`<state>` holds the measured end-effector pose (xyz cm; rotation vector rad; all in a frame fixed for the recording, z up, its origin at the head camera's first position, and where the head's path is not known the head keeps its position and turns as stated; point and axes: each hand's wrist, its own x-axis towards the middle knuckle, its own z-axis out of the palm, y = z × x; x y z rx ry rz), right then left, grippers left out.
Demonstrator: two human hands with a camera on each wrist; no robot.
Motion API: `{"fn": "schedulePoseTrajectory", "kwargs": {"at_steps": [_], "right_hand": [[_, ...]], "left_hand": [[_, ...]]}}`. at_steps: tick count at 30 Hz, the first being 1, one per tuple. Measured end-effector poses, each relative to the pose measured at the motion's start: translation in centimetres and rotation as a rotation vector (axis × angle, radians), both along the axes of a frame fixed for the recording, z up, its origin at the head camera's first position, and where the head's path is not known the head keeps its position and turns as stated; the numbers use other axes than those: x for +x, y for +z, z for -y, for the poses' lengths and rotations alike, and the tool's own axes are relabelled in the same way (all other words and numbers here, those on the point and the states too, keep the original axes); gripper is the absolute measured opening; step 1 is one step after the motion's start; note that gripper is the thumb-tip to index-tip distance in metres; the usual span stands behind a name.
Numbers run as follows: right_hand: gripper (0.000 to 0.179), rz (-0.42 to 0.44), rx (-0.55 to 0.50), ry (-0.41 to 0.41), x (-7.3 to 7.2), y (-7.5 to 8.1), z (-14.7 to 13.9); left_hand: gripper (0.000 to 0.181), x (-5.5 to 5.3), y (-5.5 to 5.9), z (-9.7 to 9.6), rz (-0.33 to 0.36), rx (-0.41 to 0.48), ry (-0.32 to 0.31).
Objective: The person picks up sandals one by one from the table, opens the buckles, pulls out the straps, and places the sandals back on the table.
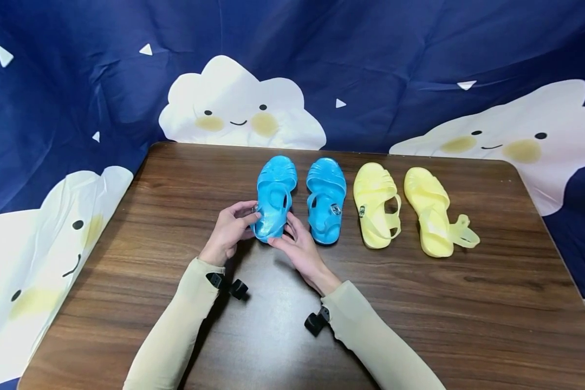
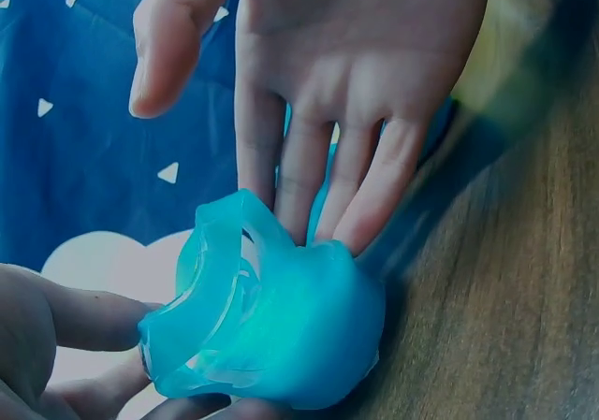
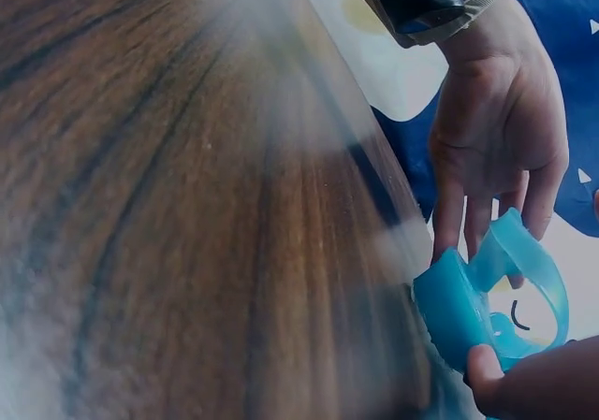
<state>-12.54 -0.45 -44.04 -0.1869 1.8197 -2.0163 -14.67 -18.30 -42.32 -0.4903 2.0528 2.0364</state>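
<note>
On the table lies a blue jelly sandal (image 1: 274,211), toe pointing away, the leftmost of the row. Its buckle side is pinched by my left hand (image 1: 227,233), thumb on top near the silver buckle. My right hand (image 1: 303,253) touches the sandal's right side and heel. In the left wrist view, that right hand (image 2: 346,74) has straight fingers against the sandal (image 2: 309,336), thumb apart from it. The right wrist view shows the heel (image 3: 451,308) between both hands; a digit of my right hand (image 3: 552,383) overlaps it. Left fingertips are partly hidden there.
A second blue sandal (image 1: 326,200), its strap fastened, lies just right. Beyond it are two yellow sandals: one fastened (image 1: 371,219), one with its strap (image 1: 464,233) hanging loose. Behind the wooden table (image 1: 443,325) hangs a blue cloth (image 1: 361,43) with white clouds.
</note>
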Motion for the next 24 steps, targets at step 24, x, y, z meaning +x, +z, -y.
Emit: {"fn": "schedulePoseTrajectory", "kwargs": {"at_steps": [24], "right_hand": [[0.079,0.051,-0.009,0.015,-0.5,0.1,1.1]], "left_hand": [[0.044,-0.8,-0.6,1.5,0.061,0.029,0.007]]}}
